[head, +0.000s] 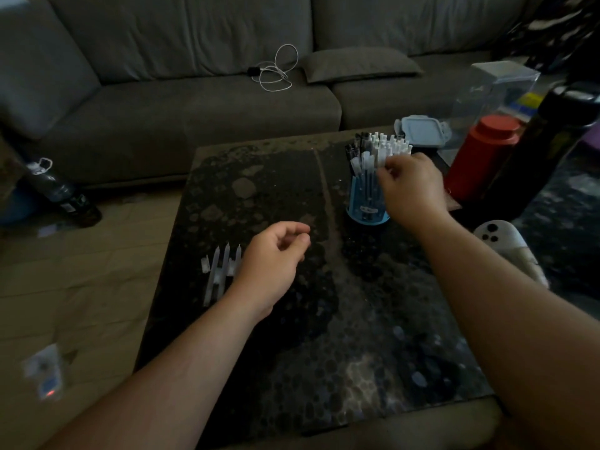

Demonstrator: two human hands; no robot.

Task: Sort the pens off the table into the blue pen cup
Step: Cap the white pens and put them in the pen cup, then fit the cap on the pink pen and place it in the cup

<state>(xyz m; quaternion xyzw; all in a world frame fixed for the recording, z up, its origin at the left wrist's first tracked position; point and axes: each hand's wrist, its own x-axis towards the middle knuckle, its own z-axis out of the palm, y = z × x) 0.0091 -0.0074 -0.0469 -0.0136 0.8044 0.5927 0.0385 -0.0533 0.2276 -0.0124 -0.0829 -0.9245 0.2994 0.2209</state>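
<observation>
The blue pen cup [363, 203] stands at the far right of the dark table [292, 319], packed with several white and black pens [376, 151]. My right hand [412, 190] is against the cup's right side, fingertips pinched at the white pens sticking out of it. Three white pens [220, 274] lie side by side near the table's left edge, tips pointing away from me. My left hand [272, 264] hovers just right of them, fingers loosely curled and holding nothing.
A red canister [480, 154], a tall black bottle [545, 147] and a lidded container [422, 129] crowd the table's far right corner. A grey sofa [194, 102] with a white cable lies beyond. A bottle [61, 193] stands on the floor at left.
</observation>
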